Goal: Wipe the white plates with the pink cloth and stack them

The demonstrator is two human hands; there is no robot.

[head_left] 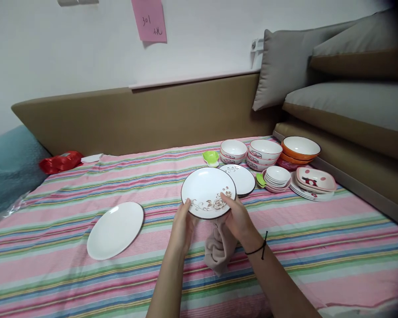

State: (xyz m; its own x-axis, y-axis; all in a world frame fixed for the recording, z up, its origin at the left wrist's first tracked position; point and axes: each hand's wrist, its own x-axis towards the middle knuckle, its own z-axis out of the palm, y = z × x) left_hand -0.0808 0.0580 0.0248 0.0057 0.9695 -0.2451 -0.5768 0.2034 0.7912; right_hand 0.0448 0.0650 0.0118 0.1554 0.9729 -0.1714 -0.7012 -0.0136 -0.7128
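I hold a white round plate (207, 190) with a brown floral pattern and a dark rim, tilted up above the striped cloth. My left hand (183, 225) grips its left edge. My right hand (238, 216) grips its lower right edge, thumb on the face, and also holds a beige cloth (219, 249) that hangs down under the plate. Just behind sits a short stack of similar plates (242, 179). A plain white plate (115, 229) lies flat to the left.
The striped cloth (318, 247) covers the surface. At the back right stand white patterned bowls (264, 152), an orange bowl (300, 149), small stacked saucers (277, 177), square pink dishes (315, 181) and a green spoon (211, 157). A red bag (60, 161) lies far left. Cushions rise at right.
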